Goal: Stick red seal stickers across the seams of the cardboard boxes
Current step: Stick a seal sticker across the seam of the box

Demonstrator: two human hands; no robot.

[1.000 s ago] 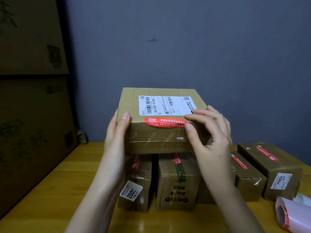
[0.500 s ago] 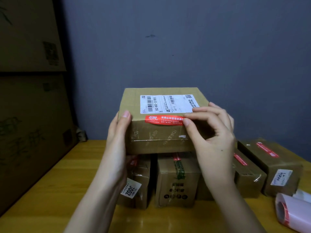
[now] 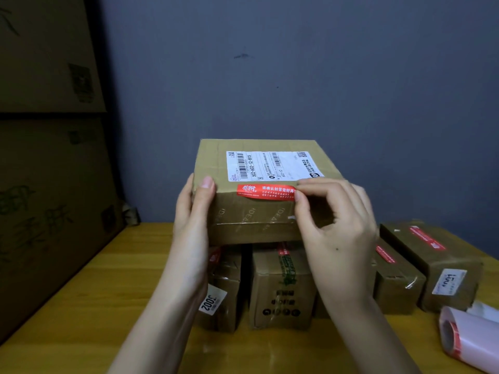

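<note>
Your left hand [image 3: 193, 211] grips the near left corner of the top box [image 3: 259, 190], thumb up on the edge, steadying it on the stack of smaller boxes below. Your right hand [image 3: 332, 220] pinches the right end of the red sticker [image 3: 266, 191], which lies along the box's top front edge, just under the white shipping label [image 3: 272, 164]. Careful: that pinched end looks not fully down, so it may crease or trap a bubble. Push too hard and the top box could slide off its stack. Spare stickers wait on the roll [image 3: 469, 338] at right.
</note>
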